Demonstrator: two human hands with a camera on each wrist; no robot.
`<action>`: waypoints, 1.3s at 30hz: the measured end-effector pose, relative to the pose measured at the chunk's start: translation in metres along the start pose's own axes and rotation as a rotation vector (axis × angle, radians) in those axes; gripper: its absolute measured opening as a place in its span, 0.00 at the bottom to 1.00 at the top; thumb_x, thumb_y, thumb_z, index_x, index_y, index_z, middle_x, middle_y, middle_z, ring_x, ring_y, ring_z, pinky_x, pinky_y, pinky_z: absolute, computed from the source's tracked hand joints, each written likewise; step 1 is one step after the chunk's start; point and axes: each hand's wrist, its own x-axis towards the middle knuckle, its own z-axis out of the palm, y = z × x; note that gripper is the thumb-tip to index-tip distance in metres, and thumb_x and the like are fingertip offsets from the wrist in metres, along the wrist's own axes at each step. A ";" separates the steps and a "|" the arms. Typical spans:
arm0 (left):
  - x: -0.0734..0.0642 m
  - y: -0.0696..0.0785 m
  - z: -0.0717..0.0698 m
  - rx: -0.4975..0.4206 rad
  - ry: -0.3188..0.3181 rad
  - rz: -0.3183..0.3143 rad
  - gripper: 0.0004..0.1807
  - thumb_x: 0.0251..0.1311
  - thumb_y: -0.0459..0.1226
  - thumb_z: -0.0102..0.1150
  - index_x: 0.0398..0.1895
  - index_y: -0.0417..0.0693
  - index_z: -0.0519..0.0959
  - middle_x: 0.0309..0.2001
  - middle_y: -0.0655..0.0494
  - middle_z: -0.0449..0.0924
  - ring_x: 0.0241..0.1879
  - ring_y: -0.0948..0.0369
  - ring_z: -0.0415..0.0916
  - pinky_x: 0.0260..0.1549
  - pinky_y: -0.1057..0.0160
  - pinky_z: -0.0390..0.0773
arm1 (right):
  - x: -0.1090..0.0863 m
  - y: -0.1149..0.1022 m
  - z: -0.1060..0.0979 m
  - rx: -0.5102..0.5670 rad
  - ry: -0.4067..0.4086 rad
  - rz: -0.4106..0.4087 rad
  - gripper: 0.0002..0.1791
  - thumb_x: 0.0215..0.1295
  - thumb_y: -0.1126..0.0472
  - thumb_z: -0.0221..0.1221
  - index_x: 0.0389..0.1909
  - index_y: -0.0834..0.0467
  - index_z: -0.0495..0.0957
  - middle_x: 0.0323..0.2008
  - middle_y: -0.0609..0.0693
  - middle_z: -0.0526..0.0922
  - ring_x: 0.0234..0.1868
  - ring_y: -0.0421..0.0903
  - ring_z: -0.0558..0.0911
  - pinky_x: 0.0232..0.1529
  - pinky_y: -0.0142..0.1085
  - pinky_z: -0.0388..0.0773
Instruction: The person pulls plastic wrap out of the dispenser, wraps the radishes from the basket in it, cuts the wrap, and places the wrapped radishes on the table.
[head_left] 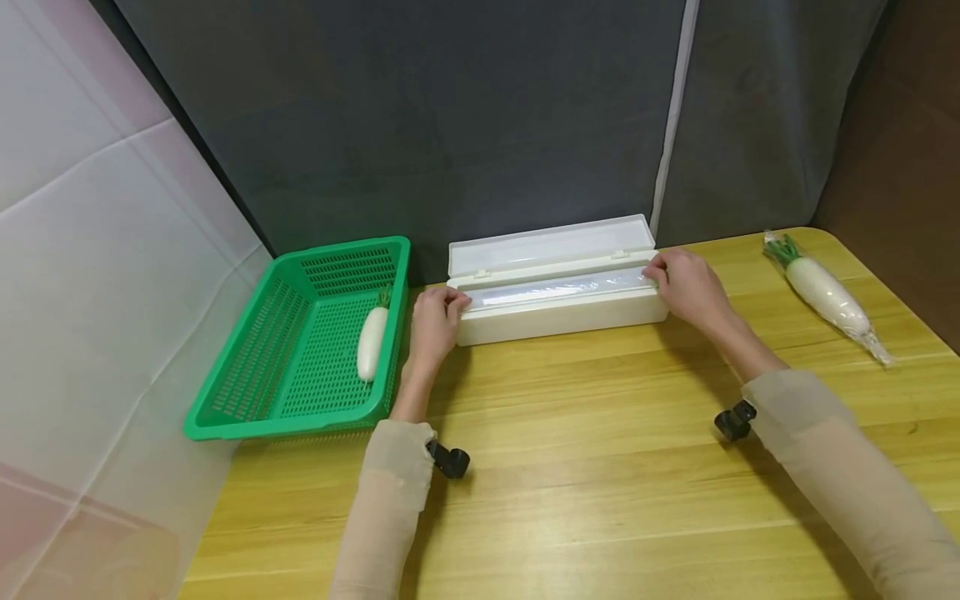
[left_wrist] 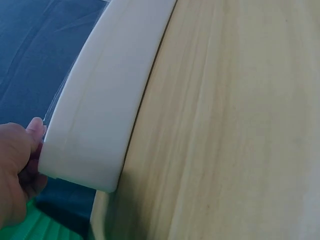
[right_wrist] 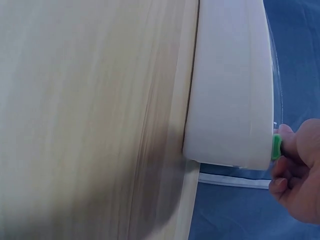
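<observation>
A long white cling film dispenser box (head_left: 562, 320) lies on the table with its lid (head_left: 551, 245) raised at the back. Clear cling film (head_left: 555, 289) stretches along its top. At the box's left end my left hand (head_left: 434, 323) pinches the film's edge between thumb and fingers. My right hand (head_left: 692, 285) pinches the film's edge at the opposite end, fingers curled. Beside the right thumb, a small green slider (right_wrist: 276, 146) sits at the box corner in the right wrist view. The left wrist view shows the left thumb close against the box's upper edge.
Left of the box stands a green plastic basket (head_left: 292, 429) with an unwrapped white radish (head_left: 372, 343) inside. A second radish (head_left: 828, 296), wrapped in clear film, lies at the right on the wooden table (head_left: 570, 467). A dark grey curtain (head_left: 450, 125) hangs behind.
</observation>
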 end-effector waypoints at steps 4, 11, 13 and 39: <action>0.003 0.000 0.000 0.019 -0.020 0.010 0.09 0.69 0.34 0.61 0.34 0.34 0.83 0.37 0.41 0.82 0.42 0.45 0.77 0.44 0.48 0.75 | 0.003 0.002 -0.001 0.002 -0.024 -0.006 0.10 0.75 0.66 0.55 0.42 0.71 0.78 0.37 0.66 0.80 0.36 0.59 0.76 0.41 0.53 0.74; 0.005 0.000 -0.001 0.042 -0.032 0.004 0.10 0.70 0.34 0.59 0.35 0.33 0.82 0.37 0.40 0.83 0.43 0.44 0.78 0.46 0.48 0.76 | 0.010 0.006 0.000 0.035 -0.057 -0.024 0.07 0.75 0.69 0.53 0.42 0.72 0.75 0.37 0.66 0.78 0.37 0.59 0.75 0.41 0.53 0.73; 0.006 0.000 -0.001 0.054 -0.037 -0.005 0.10 0.71 0.34 0.59 0.36 0.33 0.82 0.38 0.40 0.83 0.43 0.44 0.78 0.46 0.48 0.76 | 0.012 0.007 0.001 0.035 -0.063 -0.031 0.07 0.75 0.70 0.52 0.41 0.72 0.74 0.38 0.66 0.77 0.37 0.59 0.75 0.41 0.53 0.74; 0.021 0.021 -0.011 0.057 0.014 -0.160 0.08 0.73 0.31 0.53 0.40 0.35 0.80 0.43 0.42 0.82 0.43 0.47 0.79 0.45 0.51 0.79 | 0.031 0.006 -0.003 -0.008 -0.097 0.006 0.06 0.73 0.76 0.49 0.48 0.71 0.66 0.45 0.65 0.69 0.45 0.59 0.70 0.49 0.53 0.74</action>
